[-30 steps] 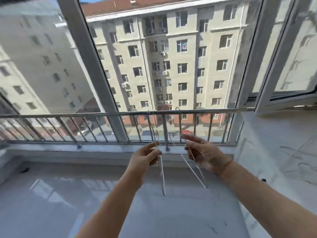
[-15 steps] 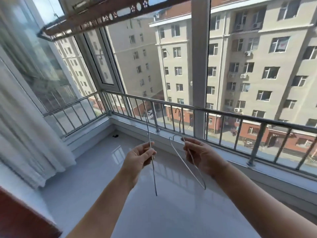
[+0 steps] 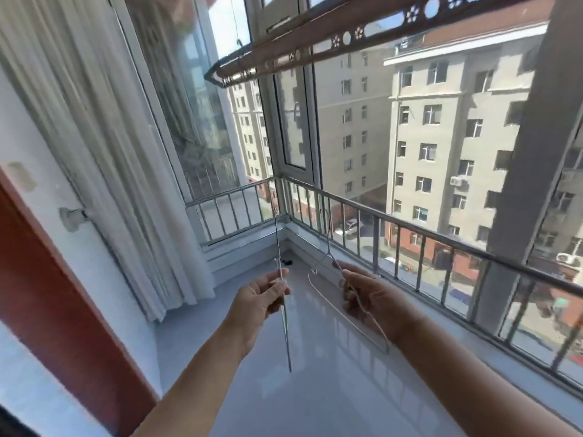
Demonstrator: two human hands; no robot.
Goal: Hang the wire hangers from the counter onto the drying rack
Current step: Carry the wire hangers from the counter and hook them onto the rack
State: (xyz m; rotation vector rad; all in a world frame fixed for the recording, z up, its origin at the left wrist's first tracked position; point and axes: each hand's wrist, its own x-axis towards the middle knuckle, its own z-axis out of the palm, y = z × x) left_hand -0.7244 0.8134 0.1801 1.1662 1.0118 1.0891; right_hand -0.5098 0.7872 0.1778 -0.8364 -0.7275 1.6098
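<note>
Hands (image 3: 258,298) (image 3: 375,298) hold thin silver wire hangers (image 3: 285,326).

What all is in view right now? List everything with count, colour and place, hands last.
wire hangers: two, silver; one edge-on in the left hand, one in the right hand, both over the counter.
drying rack: one, brown with pierced round holes, overhead at top centre; nothing visibly hung on it.
counter: one, glossy pale grey, runs along below the windows.
railing: one, grey metal bars, along the windows around the corner.
curtain: one, white, hanging at left.
small dark item: one, black, far corner of the counter; too small to identify.
left hand: pinching the edge-on hanger.
right hand: gripping the other hanger.
</note>
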